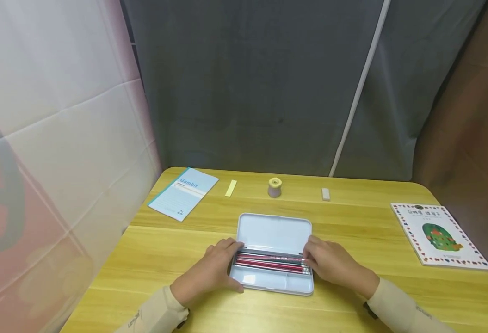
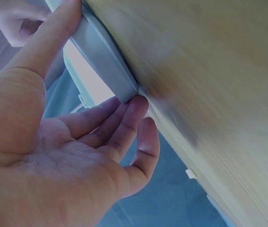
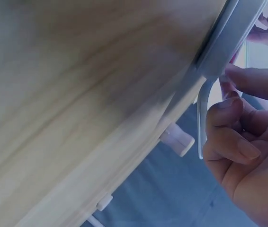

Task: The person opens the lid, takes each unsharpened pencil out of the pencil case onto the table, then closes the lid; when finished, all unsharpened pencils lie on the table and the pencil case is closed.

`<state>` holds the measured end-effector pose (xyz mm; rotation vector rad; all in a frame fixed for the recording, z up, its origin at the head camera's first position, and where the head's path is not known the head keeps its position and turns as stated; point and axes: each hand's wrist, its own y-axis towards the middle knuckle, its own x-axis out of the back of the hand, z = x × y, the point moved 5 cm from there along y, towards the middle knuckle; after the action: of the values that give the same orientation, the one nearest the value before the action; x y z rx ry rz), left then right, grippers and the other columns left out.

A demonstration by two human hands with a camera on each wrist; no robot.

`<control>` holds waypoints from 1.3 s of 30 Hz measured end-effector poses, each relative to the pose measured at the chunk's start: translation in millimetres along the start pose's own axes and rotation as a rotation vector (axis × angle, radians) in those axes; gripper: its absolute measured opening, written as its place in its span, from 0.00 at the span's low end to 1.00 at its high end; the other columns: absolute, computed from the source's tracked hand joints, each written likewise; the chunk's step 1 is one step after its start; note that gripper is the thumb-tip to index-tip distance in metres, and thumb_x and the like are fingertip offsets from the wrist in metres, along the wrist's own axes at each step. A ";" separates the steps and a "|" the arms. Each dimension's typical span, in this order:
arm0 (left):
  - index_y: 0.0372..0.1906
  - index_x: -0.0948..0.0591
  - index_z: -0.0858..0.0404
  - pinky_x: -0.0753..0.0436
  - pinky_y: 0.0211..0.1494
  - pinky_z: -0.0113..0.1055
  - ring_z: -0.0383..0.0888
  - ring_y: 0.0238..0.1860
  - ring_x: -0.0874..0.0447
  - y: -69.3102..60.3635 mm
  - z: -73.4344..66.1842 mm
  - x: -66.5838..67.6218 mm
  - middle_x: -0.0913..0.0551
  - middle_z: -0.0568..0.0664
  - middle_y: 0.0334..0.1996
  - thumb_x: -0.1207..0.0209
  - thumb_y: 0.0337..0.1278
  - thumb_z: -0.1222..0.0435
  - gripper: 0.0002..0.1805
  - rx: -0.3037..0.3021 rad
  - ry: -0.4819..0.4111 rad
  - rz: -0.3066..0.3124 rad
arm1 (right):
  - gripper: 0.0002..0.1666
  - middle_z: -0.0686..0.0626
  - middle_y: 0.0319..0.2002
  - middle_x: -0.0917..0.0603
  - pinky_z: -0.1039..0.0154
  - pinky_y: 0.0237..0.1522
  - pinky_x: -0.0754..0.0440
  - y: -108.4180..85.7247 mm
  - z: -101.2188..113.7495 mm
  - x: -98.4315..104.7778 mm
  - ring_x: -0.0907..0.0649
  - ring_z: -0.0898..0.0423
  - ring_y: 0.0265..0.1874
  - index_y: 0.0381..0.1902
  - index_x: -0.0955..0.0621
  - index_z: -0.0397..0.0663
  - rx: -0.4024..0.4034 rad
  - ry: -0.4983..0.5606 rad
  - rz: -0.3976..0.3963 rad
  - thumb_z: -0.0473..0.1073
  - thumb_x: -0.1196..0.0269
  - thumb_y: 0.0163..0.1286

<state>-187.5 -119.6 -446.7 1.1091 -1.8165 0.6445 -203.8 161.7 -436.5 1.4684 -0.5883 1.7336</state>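
Note:
A white pencil case [image 1: 274,231] lies with its lid raised on the wooden table; several pencils [image 1: 270,262], mostly red, lie across its middle. My left hand [image 1: 210,270] holds the case's left end, thumb along the front corner and fingers at the side. In the left wrist view, this hand [image 2: 72,137] has its fingertips against the case's corner [image 2: 105,61]. My right hand [image 1: 331,261] is at the right end, thumb and forefinger pinching at the pencil ends. In the right wrist view, the hand [image 3: 252,137] has curled fingers beside the case [image 3: 228,42]; the pinched tips are partly hidden.
Along the back of the table [image 1: 352,222] are a blue notebook [image 1: 185,192], a yellow strip [image 1: 231,188], a round yellow-topped object [image 1: 274,187] and a small white block [image 1: 325,194]. A picture book [image 1: 439,236] lies at the right. Grey curtains [image 1: 248,92] hang behind.

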 end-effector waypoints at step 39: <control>0.70 0.24 0.71 0.27 0.58 0.49 0.54 0.64 0.22 1.8 1.5 0.4 0.18 0.58 0.61 0.11 0.24 0.53 0.59 -0.005 0.013 -0.020 | 0.15 0.68 0.33 0.26 0.74 0.32 0.30 -108.4 -162.2 46.2 0.30 0.75 0.33 0.38 0.17 0.60 0.031 0.098 -0.287 0.33 0.26 0.65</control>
<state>-189.7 -120.1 -447.0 1.1165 -1.7927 0.6339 -217.8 361.6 -443.1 1.4038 -0.2843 1.5836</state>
